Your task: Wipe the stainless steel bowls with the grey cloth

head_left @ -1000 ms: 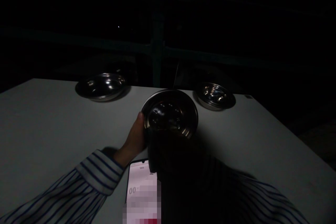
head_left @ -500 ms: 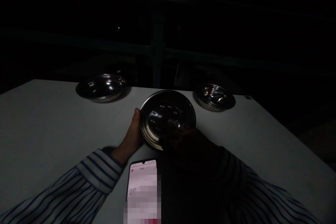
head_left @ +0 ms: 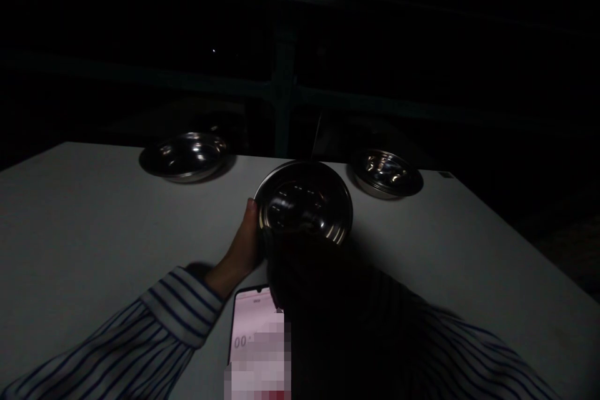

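A shiny round metal bowl (head_left: 300, 200) is tilted up in front of me, its hollow facing my way. My left hand (head_left: 244, 240) grips its left rim, thumb along the outside. Over the bowl's lower part lies my right hand (head_left: 323, 265), in deep shadow, its fingers hardly visible. A dark, cloth-like thing (head_left: 272, 262) hangs at its left side, inside the bowl's near edge and down over the phone's top corner. It appears to be in that hand, though the darkness hides the grip.
Another metal bowl (head_left: 185, 156) rests at the table's back left, and smaller stacked-looking metal bowls (head_left: 387, 173) stand at the back right. A lit phone (head_left: 255, 331) lies on the white table (head_left: 117, 219) below my hands. Beyond the far edge it is very dark.
My right hand has moved down and left across the bowl, now covering its lower edge and the phone's top right corner. The left hand keeps its hold on the rim.
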Demonstrator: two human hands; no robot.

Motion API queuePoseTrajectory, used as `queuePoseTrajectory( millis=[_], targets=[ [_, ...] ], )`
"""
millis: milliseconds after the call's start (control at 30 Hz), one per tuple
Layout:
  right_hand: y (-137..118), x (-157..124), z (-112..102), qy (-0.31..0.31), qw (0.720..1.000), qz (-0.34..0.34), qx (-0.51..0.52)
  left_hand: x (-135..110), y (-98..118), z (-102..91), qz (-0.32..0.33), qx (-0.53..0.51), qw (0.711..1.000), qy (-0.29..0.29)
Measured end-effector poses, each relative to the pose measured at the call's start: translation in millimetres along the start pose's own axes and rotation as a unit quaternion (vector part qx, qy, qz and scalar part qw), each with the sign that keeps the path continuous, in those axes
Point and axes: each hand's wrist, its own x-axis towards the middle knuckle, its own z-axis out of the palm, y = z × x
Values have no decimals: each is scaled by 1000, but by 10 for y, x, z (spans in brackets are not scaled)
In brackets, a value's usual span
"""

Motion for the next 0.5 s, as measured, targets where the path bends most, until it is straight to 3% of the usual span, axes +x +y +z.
queuePoseTrajectory(
  millis=[133,267,500],
  targets=[
    [34,-33,-148,-22,1000,-19,-10,23,2,-34,34,-5,999,42],
    [130,-67,-295,-85,995,7,-54,40,-18,-67,42,2,998,54],
    [62,51,65,-20,998,-39,-54,6,9,-36,49,11,998,44]
  ],
)
